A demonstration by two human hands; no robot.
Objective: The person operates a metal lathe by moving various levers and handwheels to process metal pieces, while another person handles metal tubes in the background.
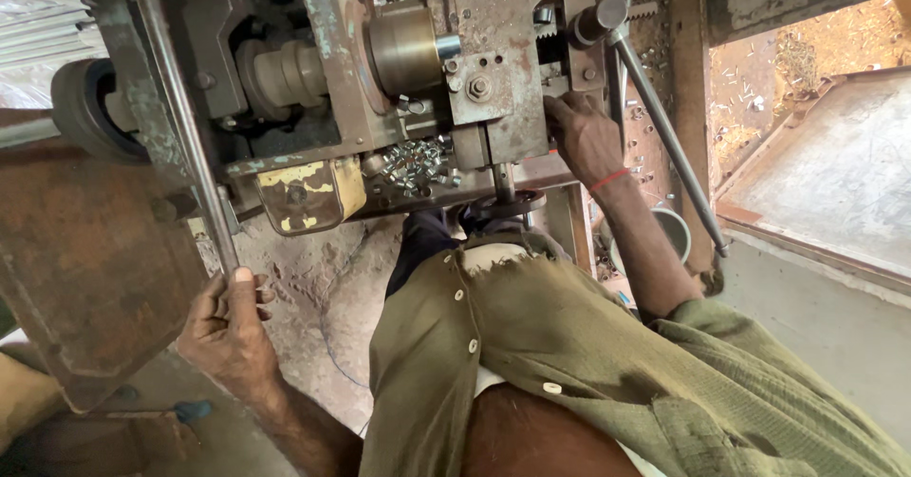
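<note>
My left hand (pixel 226 330) is closed around the lower end of a long steel lever rod (pixel 180 121) that rises to the top left of a worn metal press machine (pixel 493 69). Further right, my right hand (pixel 582 135) rests against the machine's front block beside the tool slide, fingers curled on the metal; whether it holds a small part is hidden. A red thread circles that wrist. A pile of small shiny metal pieces (pixel 418 166) lies on the machine's ledge, between the two hands.
A second slanted steel handle (pixel 664 135) with a round knob hangs right of my right hand. A rusty plate (pixel 85 268) stands at left, a yellow chipped housing (pixel 308 192) below the machine, a sloped metal tray (pixel 835 173) at right, a white bucket (pixel 674 230) below.
</note>
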